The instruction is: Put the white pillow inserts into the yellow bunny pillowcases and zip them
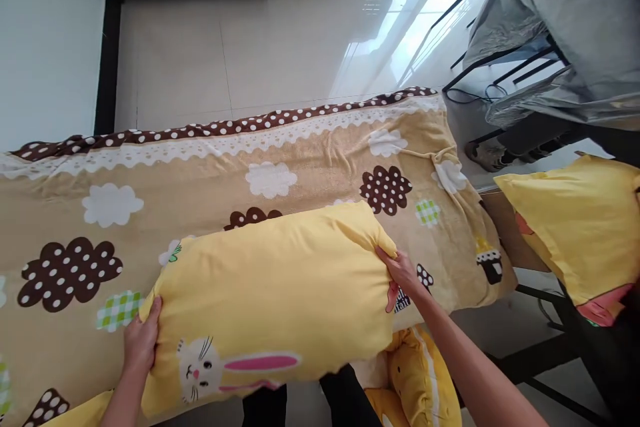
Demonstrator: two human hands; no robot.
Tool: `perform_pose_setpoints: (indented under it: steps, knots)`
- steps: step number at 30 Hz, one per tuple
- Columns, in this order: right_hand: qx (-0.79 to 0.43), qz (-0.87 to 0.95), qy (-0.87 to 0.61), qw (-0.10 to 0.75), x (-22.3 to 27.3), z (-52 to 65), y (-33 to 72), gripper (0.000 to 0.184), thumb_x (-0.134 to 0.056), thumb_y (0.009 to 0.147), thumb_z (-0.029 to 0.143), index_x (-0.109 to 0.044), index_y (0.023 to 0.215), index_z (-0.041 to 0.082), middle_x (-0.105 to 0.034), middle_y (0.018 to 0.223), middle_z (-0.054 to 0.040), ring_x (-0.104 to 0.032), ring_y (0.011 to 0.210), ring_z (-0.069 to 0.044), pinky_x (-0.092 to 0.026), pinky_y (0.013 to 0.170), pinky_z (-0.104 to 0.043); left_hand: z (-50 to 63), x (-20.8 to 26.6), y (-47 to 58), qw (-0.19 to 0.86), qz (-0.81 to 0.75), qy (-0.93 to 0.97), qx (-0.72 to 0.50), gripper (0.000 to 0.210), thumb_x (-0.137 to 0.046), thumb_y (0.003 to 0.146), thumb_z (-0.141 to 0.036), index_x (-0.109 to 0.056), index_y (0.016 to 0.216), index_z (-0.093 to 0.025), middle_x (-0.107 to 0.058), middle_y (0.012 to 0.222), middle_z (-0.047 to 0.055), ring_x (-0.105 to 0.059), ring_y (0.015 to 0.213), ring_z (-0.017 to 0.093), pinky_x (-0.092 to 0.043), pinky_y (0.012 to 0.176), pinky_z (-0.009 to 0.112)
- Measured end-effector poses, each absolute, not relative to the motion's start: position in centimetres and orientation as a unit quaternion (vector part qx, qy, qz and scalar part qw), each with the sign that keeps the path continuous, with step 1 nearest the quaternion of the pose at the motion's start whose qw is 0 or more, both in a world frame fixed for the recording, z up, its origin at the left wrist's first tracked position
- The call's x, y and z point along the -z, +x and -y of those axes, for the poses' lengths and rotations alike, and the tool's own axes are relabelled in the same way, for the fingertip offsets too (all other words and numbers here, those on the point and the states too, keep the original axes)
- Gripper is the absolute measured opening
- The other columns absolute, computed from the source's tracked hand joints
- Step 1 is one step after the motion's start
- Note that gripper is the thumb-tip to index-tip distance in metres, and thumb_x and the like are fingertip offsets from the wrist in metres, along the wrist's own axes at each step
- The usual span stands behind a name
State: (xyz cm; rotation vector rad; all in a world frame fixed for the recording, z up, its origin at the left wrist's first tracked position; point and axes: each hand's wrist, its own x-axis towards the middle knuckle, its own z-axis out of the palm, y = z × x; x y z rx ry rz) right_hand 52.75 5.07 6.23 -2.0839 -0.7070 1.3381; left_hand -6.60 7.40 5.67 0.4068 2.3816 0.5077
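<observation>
**Two hands, one yellow pillow, held end to end**

Starting at the left: the left hand [141, 340] clamps the near-left corner of the pillow [270, 300], fingers curled over the edge, thumb side tucked underneath. That grip takes one end, so the pillow stays stretched out rather than sagging. A rabbit face with a pink ear sits on the cover just right of that hand.

Across the middle, the pillow lies long between the two hands, its underside resting on or just above the blanket [300, 160]; which one, I cannot tell. The blanket is tan with brown dotted and white cloud shapes, and it drapes the whole surface beyond the hands, brown dotted border at the far edge.

On the right, the right hand [400, 277] pinches the other end, where the cloth bunches into folds. Below that wrist, a yellow plush toy [417, 380] peeks out.

Further right, well clear of the hand, a second yellow pillow [575, 227] sits on a wooden edge. Beyond the blanket, glossy pale floor tiles [240, 47] catch window light, and grey covers [565, 20] hang over black frames.
</observation>
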Motion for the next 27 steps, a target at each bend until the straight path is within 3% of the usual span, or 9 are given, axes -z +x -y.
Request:
perform_pose_setpoints:
  steps: [3,7,10,13,20,24,27]
  knots:
    - [-0.499,0.260,-0.784,0.262,-9.8,-2.5,53.1,0.061,-0.071,0.060,0.072,-0.074,0.082,0.015,-0.077,0.085,-0.0104,-0.071,0.083,-0.032,-0.057,0.066,-0.035,-5.0,-8.7,-7.3,0.355,-0.900,0.106,-0.230,0.058,-0.072,0.065,-0.060,-0.069,0.104,-0.016,-0.073,0.107,0.015,-0.070,0.103,0.035,-0.061,0.087,0.048]
    - [-0.480,0.260,-0.794,0.267,-14.9,0.3,55.4,0.057,-0.070,0.060,0.071,-0.074,0.078,0.017,-0.077,0.085,-0.0100,-0.071,0.078,-0.031,-0.058,0.067,-0.035,-3.2,-13.1,-8.2,0.429,-0.864,0.068,-0.255,0.051,-0.080,0.057,-0.054,-0.070,0.095,-0.021,-0.075,0.090,0.012,-0.073,0.090,0.035,-0.063,0.075,0.047]
    - [-0.480,0.240,-0.795,0.283,-17.5,2.3,58.2,0.053,-0.068,0.062,0.068,-0.076,0.079,0.018,-0.078,0.086,-0.0104,-0.072,0.078,-0.033,-0.059,0.069,-0.039,-3.2,-14.9,-6.9,0.500,-0.826,0.133,-0.224,0.048,-0.084,0.047,-0.050,-0.072,0.084,-0.023,-0.075,0.086,0.011,-0.072,0.094,0.038,-0.063,0.074,0.048]
    - [-0.423,0.246,-0.828,0.273,-18.3,5.0,60.8,0.044,-0.066,0.055,0.066,-0.073,0.062,0.023,-0.077,0.076,-0.0100,-0.072,0.078,-0.040,-0.059,0.069,-0.046,-3.8,-14.9,-2.8,0.496,-0.811,0.247,-0.190,0.042,-0.083,0.039,-0.047,-0.071,0.070,-0.021,-0.076,0.084,0.013,-0.070,0.103,0.042,-0.061,0.079,0.046]
    - [-0.353,0.198,-0.876,0.263,-20.7,12.2,66.2,0.026,-0.064,0.050,0.060,-0.070,0.057,0.035,-0.072,0.062,-0.0070,-0.073,0.078,-0.044,-0.060,0.065,-0.050,-5.4,-14.7,6.1,0.449,-0.804,0.337,-0.194,0.036,-0.071,0.047,-0.053,-0.072,0.064,-0.022,-0.076,0.078,0.013,-0.072,0.093,0.041,-0.058,0.075,0.042]
    - [-0.364,0.167,-0.858,0.322,-24.6,13.1,69.5,0.032,-0.068,0.051,0.061,-0.073,0.060,0.031,-0.074,0.067,-0.0107,-0.073,0.075,-0.042,-0.061,0.062,-0.046,-10.3,-19.8,10.8,0.424,-0.778,0.397,-0.240,0.030,-0.072,0.052,-0.048,-0.070,0.064,-0.020,-0.076,0.077,0.012,-0.073,0.087,0.039,-0.057,0.072,0.041]
    - [-0.271,0.175,-0.881,0.347,-26.9,11.9,72.7,0.041,-0.064,0.055,0.066,-0.071,0.057,0.026,-0.073,0.066,-0.0119,-0.074,0.072,-0.040,-0.060,0.059,-0.044,-16.4,-24.3,16.2,0.416,-0.742,0.447,-0.276,0.029,-0.074,0.057,-0.043,-0.071,0.065,-0.016,-0.076,0.077,0.014,-0.073,0.082,0.036,-0.056,0.067,0.039]
